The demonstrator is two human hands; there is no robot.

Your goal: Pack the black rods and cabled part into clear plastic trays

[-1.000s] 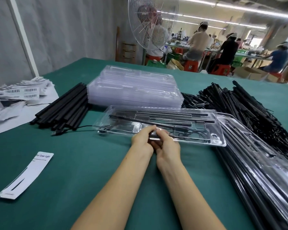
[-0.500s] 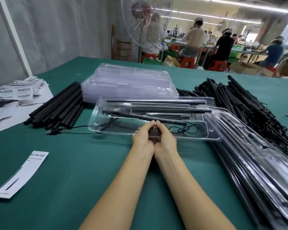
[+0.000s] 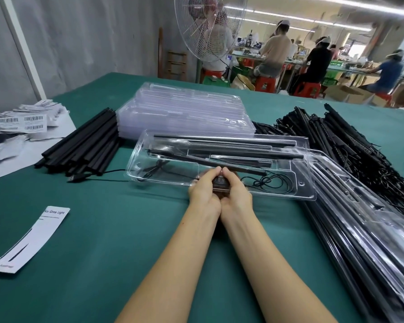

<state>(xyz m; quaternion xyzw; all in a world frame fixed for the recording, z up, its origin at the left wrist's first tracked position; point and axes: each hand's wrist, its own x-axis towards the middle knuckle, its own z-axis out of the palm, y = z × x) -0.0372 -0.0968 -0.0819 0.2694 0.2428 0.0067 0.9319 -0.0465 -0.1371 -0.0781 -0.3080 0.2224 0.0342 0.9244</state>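
bare green table [image 3: 117, 252] nearside, black rods [image 3: 84, 145] left, stacked trays [image 3: 187, 113] behind, packed trays [image 3: 371, 229] right

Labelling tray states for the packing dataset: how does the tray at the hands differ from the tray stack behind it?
The tray holds black rods and a coiled cable; the stack looks empty. The tray is single; the stack is many nested. The left hand and right hand grip a small controller at the tray's near edge; the stack is untouched. Both are clear moulded plastic.
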